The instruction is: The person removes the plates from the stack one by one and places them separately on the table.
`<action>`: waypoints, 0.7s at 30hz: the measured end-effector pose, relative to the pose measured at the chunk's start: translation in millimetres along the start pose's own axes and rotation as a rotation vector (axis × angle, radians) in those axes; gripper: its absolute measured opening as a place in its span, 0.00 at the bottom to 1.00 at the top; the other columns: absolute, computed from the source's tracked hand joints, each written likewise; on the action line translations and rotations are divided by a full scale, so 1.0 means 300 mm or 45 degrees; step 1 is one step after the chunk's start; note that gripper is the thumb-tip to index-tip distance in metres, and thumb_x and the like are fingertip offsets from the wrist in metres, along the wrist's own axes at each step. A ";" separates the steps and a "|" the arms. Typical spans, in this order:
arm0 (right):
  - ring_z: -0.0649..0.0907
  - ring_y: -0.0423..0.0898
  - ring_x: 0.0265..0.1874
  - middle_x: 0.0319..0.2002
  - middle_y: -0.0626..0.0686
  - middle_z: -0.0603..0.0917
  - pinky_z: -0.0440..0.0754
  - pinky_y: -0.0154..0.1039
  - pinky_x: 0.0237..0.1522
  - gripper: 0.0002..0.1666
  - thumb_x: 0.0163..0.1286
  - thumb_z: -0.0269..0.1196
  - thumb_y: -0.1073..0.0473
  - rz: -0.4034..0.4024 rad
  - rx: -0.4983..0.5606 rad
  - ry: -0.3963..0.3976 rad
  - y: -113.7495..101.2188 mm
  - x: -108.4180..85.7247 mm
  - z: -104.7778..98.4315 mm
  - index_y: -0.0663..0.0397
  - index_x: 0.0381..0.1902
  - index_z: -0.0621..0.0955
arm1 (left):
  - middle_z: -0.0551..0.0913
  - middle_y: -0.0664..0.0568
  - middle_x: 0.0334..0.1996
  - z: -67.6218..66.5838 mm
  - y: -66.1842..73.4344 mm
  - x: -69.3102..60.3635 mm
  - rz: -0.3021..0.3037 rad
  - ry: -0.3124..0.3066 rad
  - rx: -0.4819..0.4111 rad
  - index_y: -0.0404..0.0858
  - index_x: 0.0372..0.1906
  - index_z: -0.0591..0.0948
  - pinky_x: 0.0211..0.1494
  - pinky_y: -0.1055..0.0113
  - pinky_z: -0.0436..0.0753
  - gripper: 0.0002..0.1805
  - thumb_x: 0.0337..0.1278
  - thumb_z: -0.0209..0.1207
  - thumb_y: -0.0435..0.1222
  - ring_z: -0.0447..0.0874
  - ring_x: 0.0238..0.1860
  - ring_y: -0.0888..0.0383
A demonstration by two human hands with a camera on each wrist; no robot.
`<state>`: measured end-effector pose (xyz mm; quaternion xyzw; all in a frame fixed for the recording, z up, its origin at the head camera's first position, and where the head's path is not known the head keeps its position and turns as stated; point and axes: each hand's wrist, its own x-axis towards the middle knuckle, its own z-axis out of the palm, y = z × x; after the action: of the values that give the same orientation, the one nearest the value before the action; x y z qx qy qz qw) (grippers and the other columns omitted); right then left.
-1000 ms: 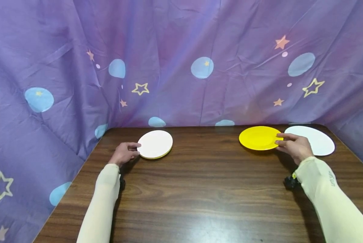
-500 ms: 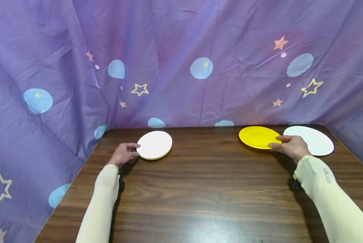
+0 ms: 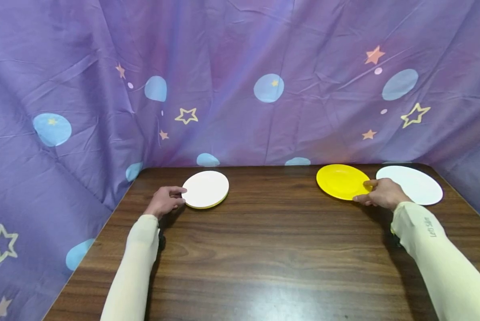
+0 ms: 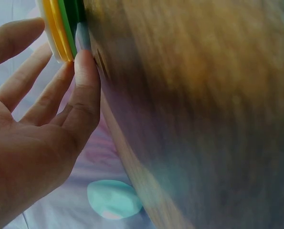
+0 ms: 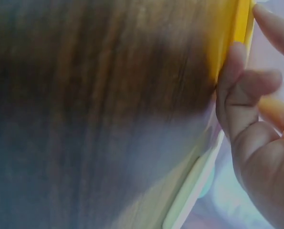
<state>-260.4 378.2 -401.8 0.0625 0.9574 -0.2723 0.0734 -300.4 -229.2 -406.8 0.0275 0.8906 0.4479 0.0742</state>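
Observation:
At the table's back left lies a stack of round plates, a white plate (image 3: 205,189) on top; the left wrist view shows yellow (image 4: 60,33) and green (image 4: 72,24) layers under it. My left hand (image 3: 164,201) touches the stack's left edge, its fingers fairly straight and spread around the rim. On the right, my right hand (image 3: 383,193) holds the near right rim of a yellow plate (image 3: 339,180), thumb and fingers on the edge. The right wrist view shows the fingers (image 5: 235,62) at the yellow rim (image 5: 242,21).
A larger white plate (image 3: 412,185) lies at the back right, just beyond my right hand and partly behind it. The brown wooden table (image 3: 264,232) meets a purple curtain (image 3: 232,89) with stars and blue shapes along its back and left sides.
My right hand has shifted slightly left along the yellow plate's near rim, and the plate's tilt has changed a little. My left hand and the stack have stayed in place.

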 end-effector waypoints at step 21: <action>0.82 0.44 0.21 0.22 0.53 0.83 0.81 0.39 0.24 0.56 0.61 0.70 0.42 -0.038 0.023 -0.063 0.027 -0.001 -0.005 0.80 0.68 0.60 | 0.84 0.33 0.53 -0.002 0.004 -0.002 0.008 0.013 0.045 0.28 0.59 0.80 0.35 0.72 0.79 0.21 0.60 0.61 0.27 0.79 0.34 0.62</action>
<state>-259.1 385.8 -404.7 0.0422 0.9536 -0.2833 0.0923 -299.8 -228.9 -405.5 0.0292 0.8986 0.4324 0.0679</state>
